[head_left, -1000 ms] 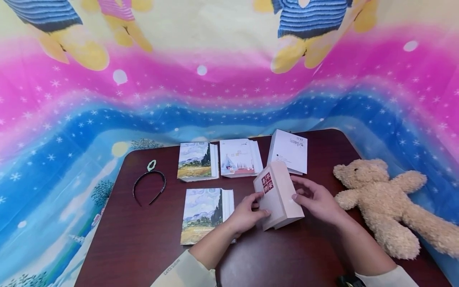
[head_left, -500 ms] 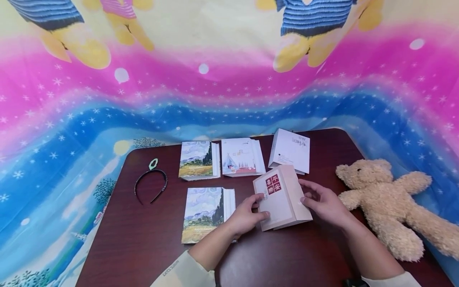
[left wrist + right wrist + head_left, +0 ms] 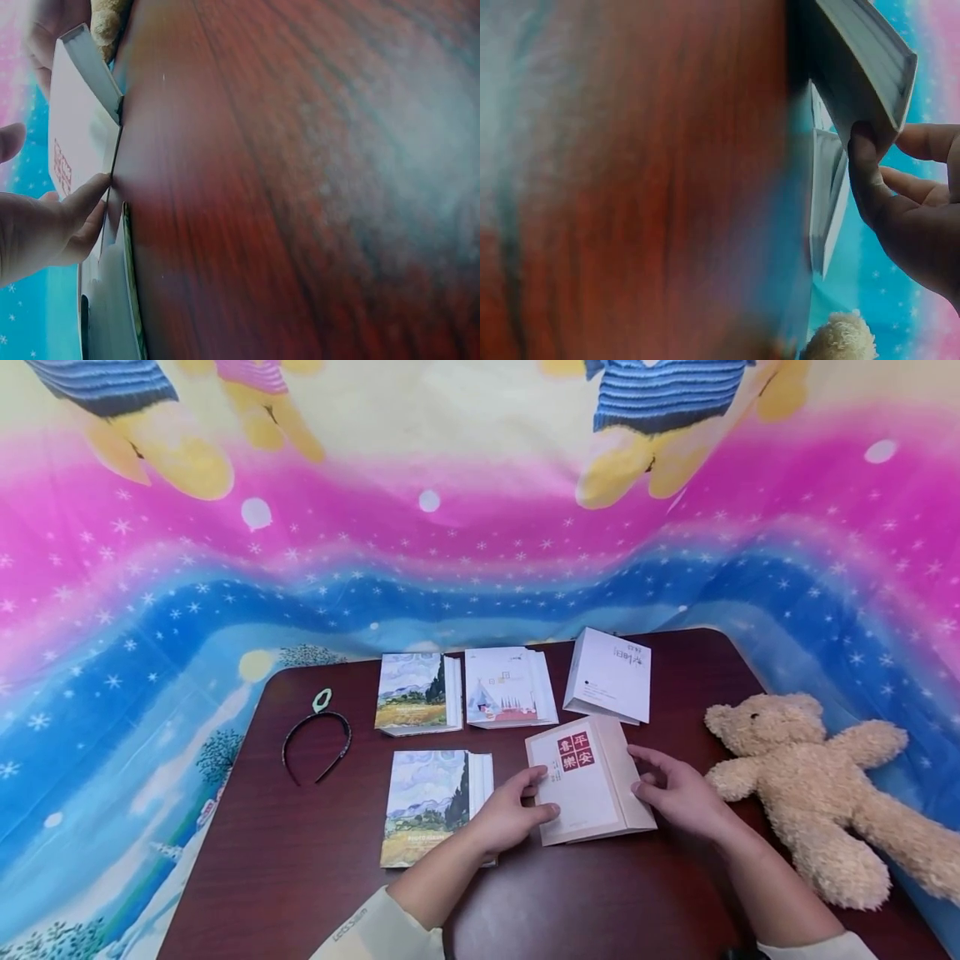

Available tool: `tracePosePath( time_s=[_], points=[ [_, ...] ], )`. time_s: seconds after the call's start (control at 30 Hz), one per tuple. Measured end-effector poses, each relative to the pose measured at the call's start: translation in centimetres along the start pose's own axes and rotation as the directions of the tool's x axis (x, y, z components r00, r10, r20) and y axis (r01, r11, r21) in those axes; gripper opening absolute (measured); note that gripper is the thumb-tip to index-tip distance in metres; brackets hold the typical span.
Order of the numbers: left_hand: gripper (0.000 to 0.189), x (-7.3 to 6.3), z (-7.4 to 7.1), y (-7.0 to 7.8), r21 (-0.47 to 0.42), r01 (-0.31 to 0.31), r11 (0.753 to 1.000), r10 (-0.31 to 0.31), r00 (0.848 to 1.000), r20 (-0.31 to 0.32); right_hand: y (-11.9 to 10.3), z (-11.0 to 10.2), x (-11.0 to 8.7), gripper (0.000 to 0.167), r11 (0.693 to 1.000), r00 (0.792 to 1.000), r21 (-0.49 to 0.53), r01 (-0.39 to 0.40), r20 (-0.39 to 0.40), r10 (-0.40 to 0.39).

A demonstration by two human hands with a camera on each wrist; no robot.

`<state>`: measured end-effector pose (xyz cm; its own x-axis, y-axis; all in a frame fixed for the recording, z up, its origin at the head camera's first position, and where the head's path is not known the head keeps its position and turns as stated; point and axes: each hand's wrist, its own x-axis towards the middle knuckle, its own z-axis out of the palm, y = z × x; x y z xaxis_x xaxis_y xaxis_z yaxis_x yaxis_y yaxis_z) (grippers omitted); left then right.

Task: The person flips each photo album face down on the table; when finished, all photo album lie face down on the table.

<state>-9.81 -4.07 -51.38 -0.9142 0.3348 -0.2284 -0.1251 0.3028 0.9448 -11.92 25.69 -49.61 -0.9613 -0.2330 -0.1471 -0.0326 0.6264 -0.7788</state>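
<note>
A beige photo album [image 3: 581, 793] with red squares of white characters on its cover lies tilted on the table, its right side raised and the cover facing up. My left hand [image 3: 517, 814] holds its left edge, thumb and fingertips at the cover's margin. At the thick right side, my right hand [image 3: 686, 797] pinches the spine. The right wrist view shows that hand's thumb [image 3: 864, 172] on one face of the album [image 3: 866, 75] and the fingers on the other side. In the left wrist view, a left fingertip meets the album's lower edge [image 3: 114, 161] close to the tabletop.
Left of my hands lies a landscape-cover album [image 3: 423, 802]. Behind stand a matching album [image 3: 411, 689], a white tent-picture album [image 3: 498, 689] and a tilted white one [image 3: 611, 681]. A headband [image 3: 283, 747] and green hair clip [image 3: 322, 699] lie far left; a teddy bear [image 3: 795, 777] lies right.
The beige album has tipped down from a steeper stance, so its cover now faces more upward. Both hands have stayed on it, the right one moving slightly right.
</note>
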Motion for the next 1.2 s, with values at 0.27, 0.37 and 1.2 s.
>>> tracePosePath(
  time_s=[0.27, 0.37, 1.2],
  points=[
    [0.068, -0.3, -0.5, -0.1, 0.017, -0.014, 1.000, 0.014, 1.000, 0.006, 0.1, 0.4, 0.2, 0.064, 1.000, 0.999, -0.022, -0.016, 0.051, 0.017],
    [0.068, -0.3, -0.7, -0.2, 0.023, -0.019, 1.000, 0.019, 1.000, 0.002, 0.1, 0.5, 0.4, 0.063, 0.998, 0.998, -0.063, -0.005, 0.057, 0.009],
    [0.063, -1.3, -2.2, -0.2, -0.014, 0.007, 1.000, -0.007, 1.000, -0.005, 0.1, 1.6, 0.8, 0.062, 0.969, 0.991, -0.218, 0.114, 0.091, -0.096]
  ],
)
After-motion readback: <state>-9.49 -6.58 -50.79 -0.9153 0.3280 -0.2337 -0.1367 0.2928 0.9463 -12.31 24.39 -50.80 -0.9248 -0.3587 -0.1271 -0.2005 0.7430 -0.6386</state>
